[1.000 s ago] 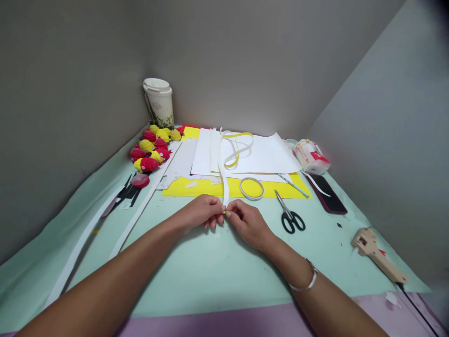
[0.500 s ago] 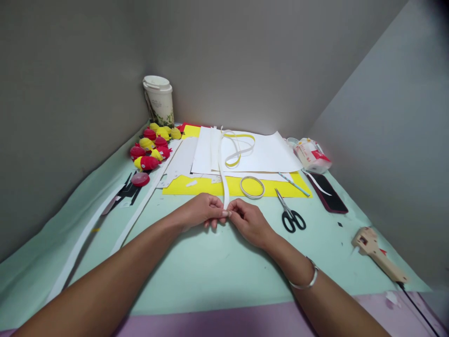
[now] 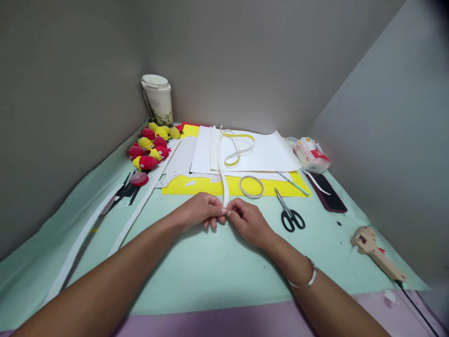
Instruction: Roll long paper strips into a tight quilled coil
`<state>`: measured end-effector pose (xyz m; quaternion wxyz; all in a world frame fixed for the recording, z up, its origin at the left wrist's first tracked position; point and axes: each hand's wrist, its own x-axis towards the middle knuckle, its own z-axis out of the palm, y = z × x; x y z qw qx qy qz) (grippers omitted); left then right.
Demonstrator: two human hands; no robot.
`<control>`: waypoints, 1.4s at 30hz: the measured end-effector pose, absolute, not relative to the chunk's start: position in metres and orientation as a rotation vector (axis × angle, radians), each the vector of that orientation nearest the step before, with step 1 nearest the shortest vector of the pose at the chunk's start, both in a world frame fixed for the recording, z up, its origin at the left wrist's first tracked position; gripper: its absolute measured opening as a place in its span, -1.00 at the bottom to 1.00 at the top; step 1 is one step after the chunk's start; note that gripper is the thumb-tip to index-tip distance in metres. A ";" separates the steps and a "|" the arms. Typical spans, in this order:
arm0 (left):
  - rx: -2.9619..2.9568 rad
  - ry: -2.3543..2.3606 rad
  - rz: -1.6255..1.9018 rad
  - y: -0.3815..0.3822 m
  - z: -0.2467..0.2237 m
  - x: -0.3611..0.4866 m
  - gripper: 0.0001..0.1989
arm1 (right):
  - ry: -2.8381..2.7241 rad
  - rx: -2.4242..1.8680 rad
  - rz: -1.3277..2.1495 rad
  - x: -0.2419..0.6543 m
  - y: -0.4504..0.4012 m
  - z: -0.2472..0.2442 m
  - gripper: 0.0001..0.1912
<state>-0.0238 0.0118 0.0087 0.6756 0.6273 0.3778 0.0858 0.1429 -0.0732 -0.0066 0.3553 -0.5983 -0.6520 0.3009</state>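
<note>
Both my hands meet at the near end of a long white paper strip point(image 3: 225, 189). My left hand point(image 3: 206, 209) pinches that end between thumb and fingers. From the other side, my right hand point(image 3: 246, 218) grips it too, thumb and forefinger pressed together and touching the left thumb. Away from me the strip runs over the yellow sheet point(image 3: 175, 186) and the white sheets point(image 3: 270, 159). Its very tip is hidden by the fingers. A curled yellow-and-white strip point(image 3: 249, 139) lies on the white sheets. Right of my hands rest a roll of tape point(image 3: 242, 187) and black-handled scissors point(image 3: 293, 219).
Red and yellow paper figures point(image 3: 145, 163) cluster at the left, near a lidded cup point(image 3: 159, 100). More white strips point(image 3: 82, 238) lie along the left side. At the right are a phone point(image 3: 328, 194), a tissue pack point(image 3: 310, 157) and a corded glue gun point(image 3: 379, 255).
The view has shifted very slightly. Both hands keep their grip on the end of the paper strip, with almost no movement.
</note>
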 end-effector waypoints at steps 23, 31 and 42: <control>1.393 0.873 0.247 0.011 0.005 -0.023 -0.76 | -1.641 -1.590 0.781 0.142 -0.074 -0.006 -0.90; 1.377 0.878 0.261 0.011 0.006 -0.022 -0.73 | -1.611 -1.583 0.704 0.143 -0.075 -0.007 -0.92; 1.351 0.900 0.268 0.010 0.011 -0.021 -0.74 | -1.742 -1.470 0.421 0.142 -0.076 -0.009 -0.96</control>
